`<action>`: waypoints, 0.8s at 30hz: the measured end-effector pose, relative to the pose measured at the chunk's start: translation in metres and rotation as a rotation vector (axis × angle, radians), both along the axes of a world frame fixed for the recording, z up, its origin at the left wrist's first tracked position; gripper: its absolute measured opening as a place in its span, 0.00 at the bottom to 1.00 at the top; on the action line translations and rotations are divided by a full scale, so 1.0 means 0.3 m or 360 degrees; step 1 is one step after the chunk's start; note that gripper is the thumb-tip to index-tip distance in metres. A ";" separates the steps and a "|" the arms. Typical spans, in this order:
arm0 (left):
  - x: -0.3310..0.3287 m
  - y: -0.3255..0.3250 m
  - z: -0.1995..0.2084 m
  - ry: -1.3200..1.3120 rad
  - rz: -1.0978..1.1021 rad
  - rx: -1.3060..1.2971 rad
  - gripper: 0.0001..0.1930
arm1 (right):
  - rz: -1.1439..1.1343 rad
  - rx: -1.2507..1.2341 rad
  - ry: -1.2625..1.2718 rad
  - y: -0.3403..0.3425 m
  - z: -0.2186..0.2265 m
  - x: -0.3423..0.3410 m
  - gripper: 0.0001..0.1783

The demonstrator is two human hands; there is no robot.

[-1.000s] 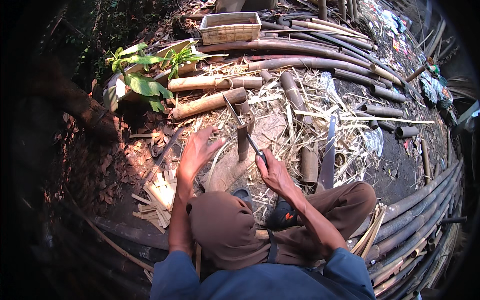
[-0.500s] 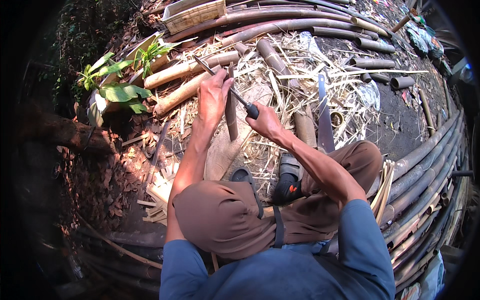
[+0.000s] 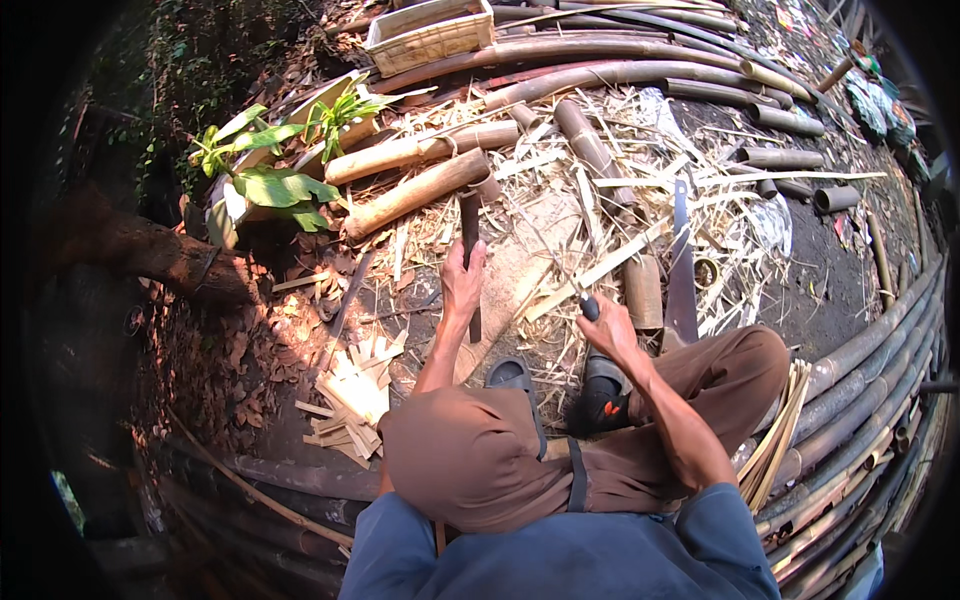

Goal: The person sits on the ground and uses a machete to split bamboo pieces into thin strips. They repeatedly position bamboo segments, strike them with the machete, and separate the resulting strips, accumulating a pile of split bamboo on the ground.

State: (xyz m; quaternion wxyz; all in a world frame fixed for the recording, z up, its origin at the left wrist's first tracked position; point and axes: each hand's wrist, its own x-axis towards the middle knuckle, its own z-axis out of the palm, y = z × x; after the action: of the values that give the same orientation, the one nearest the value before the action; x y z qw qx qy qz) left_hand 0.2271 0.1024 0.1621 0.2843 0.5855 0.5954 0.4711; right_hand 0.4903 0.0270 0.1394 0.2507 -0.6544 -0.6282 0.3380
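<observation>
My left hand grips a dark bamboo strip, which stands lengthwise away from me and shows above and below the fingers. Just right of it, my right hand is closed round the black handle of a knife. Its thin blade points forward and to the left over the shavings, apart from the strip; the tip is hard to make out. Beneath lies a pale flat block. A hand saw with a broad blade lies to the right of my right hand.
Cut bamboo lengths lie ahead, with long poles and a pale plastic crate behind them. Pale shavings cover the ground. Split slats are piled at left, leafy plants beyond. Stacked poles curve along the right.
My right hand has drawn the knife back and right, away from the strip. My left hand has come nearer, and the strip now sits in its grip. The view has shifted slightly.
</observation>
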 end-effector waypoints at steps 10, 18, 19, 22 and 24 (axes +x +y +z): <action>-0.175 -0.093 0.055 0.0516 -0.0050 -0.0081 0.17 | -0.0005 -0.0692 0.0026 -0.193 -0.253 -0.111 0.26; -0.342 -0.123 -0.282 0.0814 -0.0367 -0.0622 0.20 | -0.0012 -0.0305 0.0301 -0.156 -0.175 -0.195 0.21; -0.356 -0.115 -0.305 0.0819 -0.0399 -0.0630 0.20 | -0.0010 -0.0351 0.0343 -0.136 -0.162 -0.201 0.21; -0.369 -0.070 -0.367 0.0881 -0.0484 -0.0580 0.18 | -0.0022 -0.0450 0.0372 -0.098 -0.190 -0.241 0.21; -0.365 -0.039 -0.402 0.1062 -0.0519 -0.0443 0.17 | -0.0067 -0.0425 0.0433 -0.096 -0.228 -0.284 0.22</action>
State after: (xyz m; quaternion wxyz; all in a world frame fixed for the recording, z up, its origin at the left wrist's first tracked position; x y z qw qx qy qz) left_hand 0.1176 0.0908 0.0416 0.2228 0.7491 0.6125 0.1184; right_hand 0.4051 -0.0018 0.0709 0.2514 -0.6431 -0.5242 0.4984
